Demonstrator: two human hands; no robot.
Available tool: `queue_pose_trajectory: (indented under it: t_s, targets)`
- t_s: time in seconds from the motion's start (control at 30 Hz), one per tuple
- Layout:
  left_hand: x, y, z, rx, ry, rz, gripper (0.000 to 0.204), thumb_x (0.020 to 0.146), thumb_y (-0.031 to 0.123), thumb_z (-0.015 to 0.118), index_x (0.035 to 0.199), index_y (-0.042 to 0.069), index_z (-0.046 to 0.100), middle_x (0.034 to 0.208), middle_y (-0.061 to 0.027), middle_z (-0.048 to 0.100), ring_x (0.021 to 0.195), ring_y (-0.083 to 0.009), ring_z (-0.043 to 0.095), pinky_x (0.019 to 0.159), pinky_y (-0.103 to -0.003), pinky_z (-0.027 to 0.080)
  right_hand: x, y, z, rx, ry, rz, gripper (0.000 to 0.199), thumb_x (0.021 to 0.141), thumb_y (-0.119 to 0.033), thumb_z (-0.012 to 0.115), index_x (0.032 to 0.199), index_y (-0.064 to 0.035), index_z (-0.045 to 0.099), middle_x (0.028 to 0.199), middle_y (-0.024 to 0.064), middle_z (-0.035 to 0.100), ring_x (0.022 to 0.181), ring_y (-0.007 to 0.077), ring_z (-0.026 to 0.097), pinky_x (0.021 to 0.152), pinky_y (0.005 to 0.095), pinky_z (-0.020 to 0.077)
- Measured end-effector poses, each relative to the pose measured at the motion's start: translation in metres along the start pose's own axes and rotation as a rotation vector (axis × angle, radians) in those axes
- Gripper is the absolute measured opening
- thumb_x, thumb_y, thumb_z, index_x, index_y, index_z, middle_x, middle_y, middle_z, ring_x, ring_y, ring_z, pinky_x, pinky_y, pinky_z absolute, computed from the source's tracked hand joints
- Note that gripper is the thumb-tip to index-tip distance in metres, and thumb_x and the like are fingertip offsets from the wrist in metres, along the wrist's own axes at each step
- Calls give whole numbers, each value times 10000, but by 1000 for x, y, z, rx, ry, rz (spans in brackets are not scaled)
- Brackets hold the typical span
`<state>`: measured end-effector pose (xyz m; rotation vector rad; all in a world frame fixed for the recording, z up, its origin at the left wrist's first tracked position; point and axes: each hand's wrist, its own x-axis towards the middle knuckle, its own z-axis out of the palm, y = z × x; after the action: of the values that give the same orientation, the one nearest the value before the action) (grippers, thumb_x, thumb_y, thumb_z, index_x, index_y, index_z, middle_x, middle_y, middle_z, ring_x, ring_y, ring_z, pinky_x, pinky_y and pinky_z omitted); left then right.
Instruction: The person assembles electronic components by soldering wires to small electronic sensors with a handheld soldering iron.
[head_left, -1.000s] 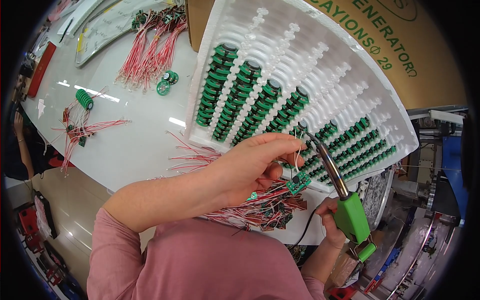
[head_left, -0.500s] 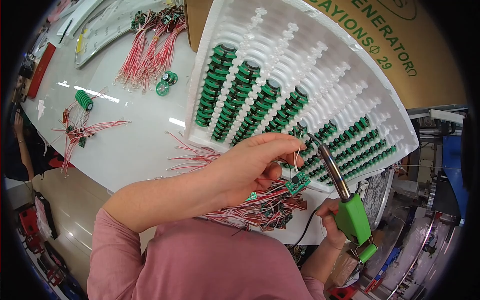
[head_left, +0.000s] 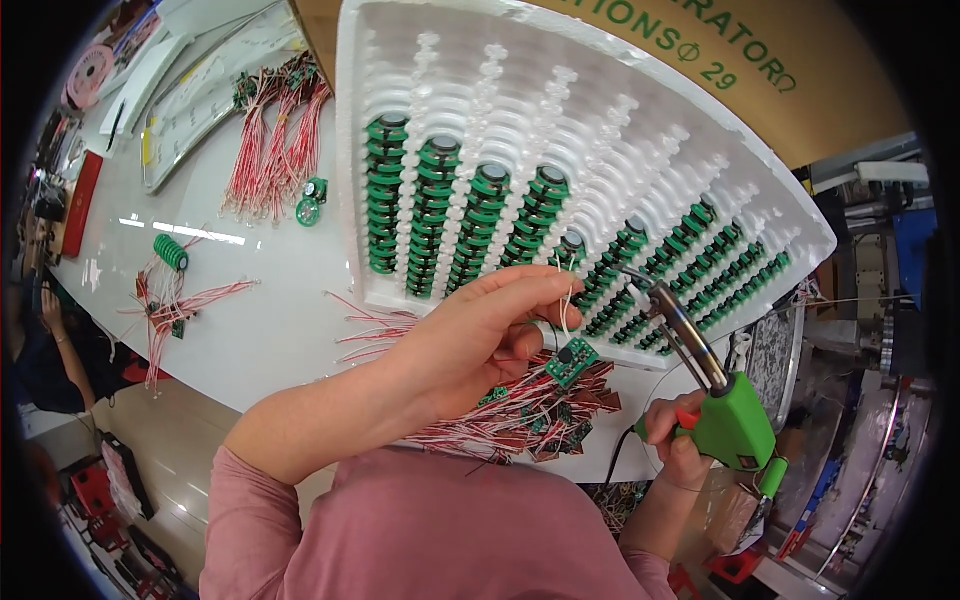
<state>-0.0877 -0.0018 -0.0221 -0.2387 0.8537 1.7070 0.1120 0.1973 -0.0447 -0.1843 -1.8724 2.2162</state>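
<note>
A: Head view, item one?
B: Left hand (head_left: 470, 340), fingers pinched together on thin leads of a small green circuit board (head_left: 572, 361), which hangs just above a heap of red-and-white wired boards (head_left: 520, 415) at the counter (head_left: 270, 320) edge.

A: Item two?
B: Right hand (head_left: 672, 432), clamped on the grip of a green soldering gun (head_left: 735, 428); its metal tip sits just beside the pinched leads.

A: Behind?
B: White foam tray (head_left: 620, 130), rows of green coils (head_left: 440, 215).
</note>
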Motion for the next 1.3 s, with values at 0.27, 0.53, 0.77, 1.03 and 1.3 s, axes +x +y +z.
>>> queue_pose_trajectory:
  t_s: [0.27, 0.53, 0.77, 1.03, 1.3]
  targets:
    - [0, 0, 11, 22, 52, 6, 177, 833, 246, 569, 948, 113, 554, 783, 22, 553, 517, -27, 337, 429, -150, 258, -1, 4, 1, 119, 60, -15, 456, 770, -284, 646, 1102, -50, 439, 575, 94, 530, 394, 90, 358, 409, 224, 294]
    - [1, -1, 14, -2, 56, 12, 172, 825, 253, 577, 942, 126, 564, 773, 25, 562, 501, -25, 342, 409, -150, 244, -3, 6, -2, 114, 25, -4, 436, 781, -272, 629, 1108, -44, 452, 596, 105, 531, 405, 95, 375, 390, 217, 302]
    - [1, -1, 15, 2, 51, 9, 159, 822, 252, 577, 936, 141, 568, 772, 28, 564, 500, -26, 337, 414, -155, 241, -3, 8, -4, 107, 28, -22, 426, 786, -269, 627, 1111, -45, 467, 612, 111, 535, 421, 96, 396, 401, 214, 322]
    - [1, 0, 14, 6, 57, 5, 161, 824, 246, 575, 942, 136, 569, 775, 29, 563, 503, -26, 338, 409, -154, 240, -3, 9, -3, 75, 41, 34, 448, 775, -278, 637, 1117, -38, 475, 624, 109, 537, 459, 99, 416, 407, 211, 324]
    - [0, -1, 12, -2, 53, 11, 162, 825, 242, 575, 942, 131, 574, 780, 29, 562, 505, -24, 340, 408, -149, 240, -3, 9, 0, 57, 94, 73, 480, 757, -289, 643, 1100, -2, 469, 623, 103, 535, 450, 99, 413, 407, 211, 326]
